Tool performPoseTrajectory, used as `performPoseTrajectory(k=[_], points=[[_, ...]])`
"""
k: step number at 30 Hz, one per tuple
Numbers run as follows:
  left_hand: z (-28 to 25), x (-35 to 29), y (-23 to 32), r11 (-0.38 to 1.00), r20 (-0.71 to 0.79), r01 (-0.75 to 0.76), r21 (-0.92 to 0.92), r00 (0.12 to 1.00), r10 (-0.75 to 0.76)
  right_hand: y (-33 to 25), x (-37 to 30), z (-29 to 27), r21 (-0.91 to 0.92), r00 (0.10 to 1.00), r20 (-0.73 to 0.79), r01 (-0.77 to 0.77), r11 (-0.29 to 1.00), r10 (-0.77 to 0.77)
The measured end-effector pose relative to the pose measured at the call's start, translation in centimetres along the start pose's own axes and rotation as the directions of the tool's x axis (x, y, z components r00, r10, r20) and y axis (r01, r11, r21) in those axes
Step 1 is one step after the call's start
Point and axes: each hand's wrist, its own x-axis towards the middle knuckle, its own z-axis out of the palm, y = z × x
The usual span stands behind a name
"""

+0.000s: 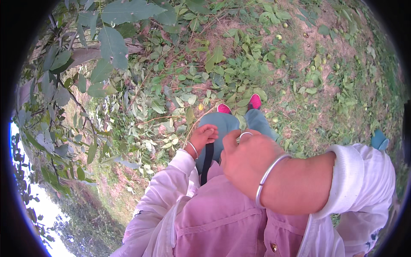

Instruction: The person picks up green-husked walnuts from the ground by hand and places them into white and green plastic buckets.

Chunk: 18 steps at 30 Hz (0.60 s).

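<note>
My right hand is large in the middle, its back turned up and its fingers curled closed. Whatever its fingers hold, if anything, is hidden. A green leaf shows just beyond its knuckles; I cannot tell whether the two touch. It wears a ring and a silver bangle. Lower and farther left, my left hand hovers by my left thigh with its fingers curled in, nothing visible in them. Next to it a black strap runs down over my blue-grey trousers.
Leafy branches hang close on the left. Cut leaves and twigs cover the ground ahead, beside my pink shoes. Small green round fruits lie scattered at the far right. A blue object sits beyond my right sleeve.
</note>
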Motion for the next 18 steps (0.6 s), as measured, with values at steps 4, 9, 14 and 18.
performPoseTrajectory(k=[4,9,14,18], points=[[-0.7,0.8,2.8,0.999,0.037,-0.016,0.032,0.999,0.015,8.6,1.2,7.6,0.283,0.956,0.014,-0.284,0.916,0.292],[-5.2,6.4,2.7,0.995,0.068,0.083,0.064,0.994,-0.087,17.3,5.9,18.5,0.606,0.798,-0.134,-0.402,0.686,0.587],[-11.0,16.5,0.7,0.986,0.139,0.136,0.098,0.979,-0.149,27.6,16.3,21.5,0.853,0.604,-0.17,-0.305,0.423,0.779],[-15.4,22.6,-1.8,0.981,0.089,0.178,-0.077,0.981,-0.171,39.4,31.7,24.9,0.735,0.648,-0.197,-0.399,0.548,0.736]])
